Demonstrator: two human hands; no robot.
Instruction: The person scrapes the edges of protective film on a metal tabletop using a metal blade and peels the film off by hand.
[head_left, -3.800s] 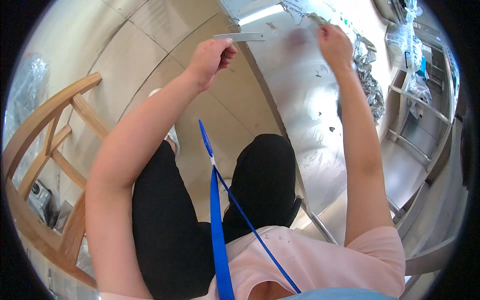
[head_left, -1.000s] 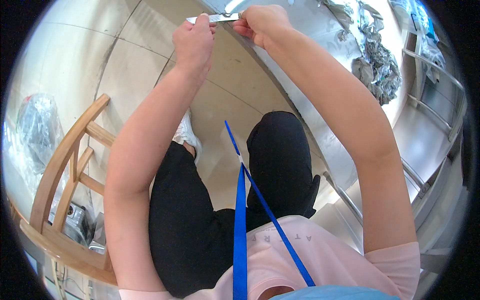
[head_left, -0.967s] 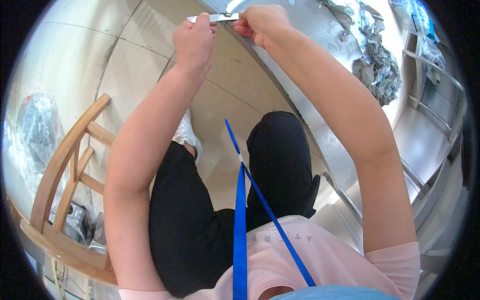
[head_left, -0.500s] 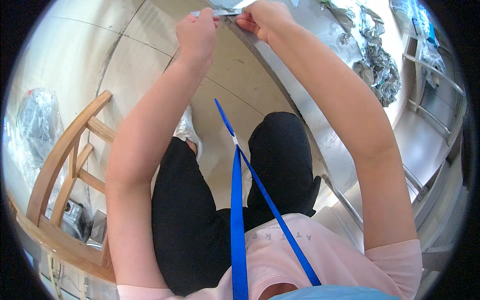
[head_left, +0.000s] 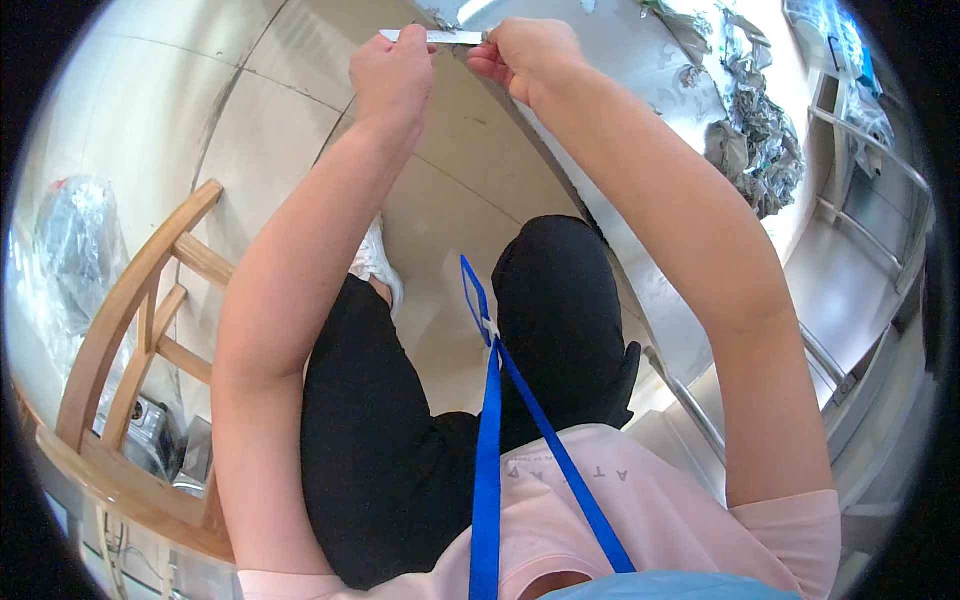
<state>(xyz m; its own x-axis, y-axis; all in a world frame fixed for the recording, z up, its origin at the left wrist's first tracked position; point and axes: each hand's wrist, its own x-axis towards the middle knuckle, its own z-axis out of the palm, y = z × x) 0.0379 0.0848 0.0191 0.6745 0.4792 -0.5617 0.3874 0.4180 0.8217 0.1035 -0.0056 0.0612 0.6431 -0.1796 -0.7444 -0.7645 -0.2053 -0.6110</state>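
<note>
A thin, flat white strip (head_left: 452,38) is stretched level between my two hands at the top of the view; its exact kind is not clear. My left hand (head_left: 392,75) is closed on the strip's left part, the thumb on top. At the right end, my right hand (head_left: 530,52) pinches the strip between thumb and fingers, the other fingers curled below. Both hands are raised in front of me with arms stretched out, near the corner of a shiny metal-topped table (head_left: 650,250).
Crumpled silvery foil-like scraps (head_left: 755,150) lie on the table at right. Metal rails (head_left: 870,140) run along the far right. A wooden chair (head_left: 130,340) stands at left, beside clear plastic bags (head_left: 80,240). A blue lanyard (head_left: 488,440) hangs from my neck.
Both hands have shifted very slightly, and the strip now sits a little lower in view and shows more plainly. The lanyard has swung to the right.
</note>
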